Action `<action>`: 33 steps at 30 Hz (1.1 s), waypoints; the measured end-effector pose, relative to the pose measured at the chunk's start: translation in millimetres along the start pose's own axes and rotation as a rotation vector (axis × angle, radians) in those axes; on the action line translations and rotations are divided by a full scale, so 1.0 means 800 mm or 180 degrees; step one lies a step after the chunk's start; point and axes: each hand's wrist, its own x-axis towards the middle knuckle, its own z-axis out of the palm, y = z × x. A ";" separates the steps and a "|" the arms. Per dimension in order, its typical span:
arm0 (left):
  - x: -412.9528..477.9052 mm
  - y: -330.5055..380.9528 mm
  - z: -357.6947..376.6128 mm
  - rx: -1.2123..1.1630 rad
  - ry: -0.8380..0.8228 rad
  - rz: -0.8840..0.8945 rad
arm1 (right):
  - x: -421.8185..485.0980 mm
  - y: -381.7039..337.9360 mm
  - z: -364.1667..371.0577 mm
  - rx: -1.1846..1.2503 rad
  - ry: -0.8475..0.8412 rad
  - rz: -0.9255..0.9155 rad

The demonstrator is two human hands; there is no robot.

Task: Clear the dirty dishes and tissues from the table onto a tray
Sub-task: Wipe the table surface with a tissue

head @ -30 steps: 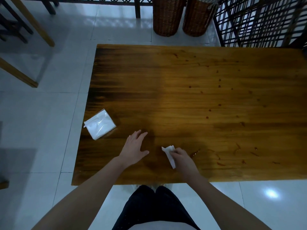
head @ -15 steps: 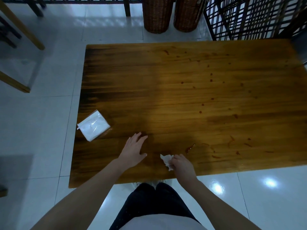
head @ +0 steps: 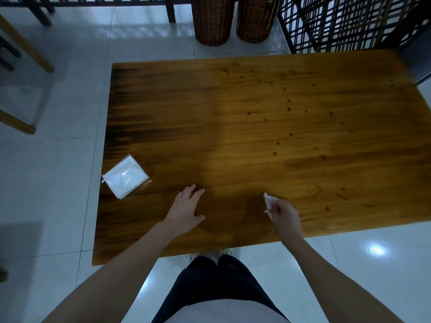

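Pinching a crumpled tissue (head: 268,203) between thumb and curled fingers, the right hand (head: 286,215) sits low over the table (head: 233,108) near its front edge in the head view. I cannot tell whether the paper touches the wood. The left hand (head: 186,206) lies flat on the top nearby, fingers straight and slightly spread, holding nothing.

The step looks like gathering this tissue to carry it off. To do it well, bunch the loose tail into the grip so no scrap tears away, and lift straight up rather than dragging through the red spots (head: 326,208) just to the right. No tray or dishes show here, so the drop-off place must be found first.

As for containers, a clear pack (head: 126,179) holding white tissues lies at the table's left edge, one corner past it. Two wicker baskets (head: 213,19) stand on the floor beyond the far edge; their contents are hidden.
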 end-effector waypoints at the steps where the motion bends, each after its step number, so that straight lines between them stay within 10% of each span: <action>1: -0.001 -0.001 0.001 0.0011 -0.0019 -0.0022 | 0.001 0.001 -0.002 0.0056 0.0129 0.0096; 14: 0.002 0.010 0.006 0.0049 0.0003 -0.0042 | -0.057 -0.071 0.082 -0.0372 -0.1104 -0.1095; 21: 0.012 0.019 -0.004 0.0109 0.0008 -0.0086 | 0.018 -0.019 0.008 -0.0091 -0.0204 -0.0938; 27: 0.018 0.034 -0.006 0.0110 -0.0002 -0.0085 | 0.061 0.050 -0.047 -0.0061 0.0300 0.0442; 33: 0.022 0.051 -0.008 0.0111 0.0001 -0.0043 | 0.039 0.012 -0.020 0.0176 0.0158 0.0284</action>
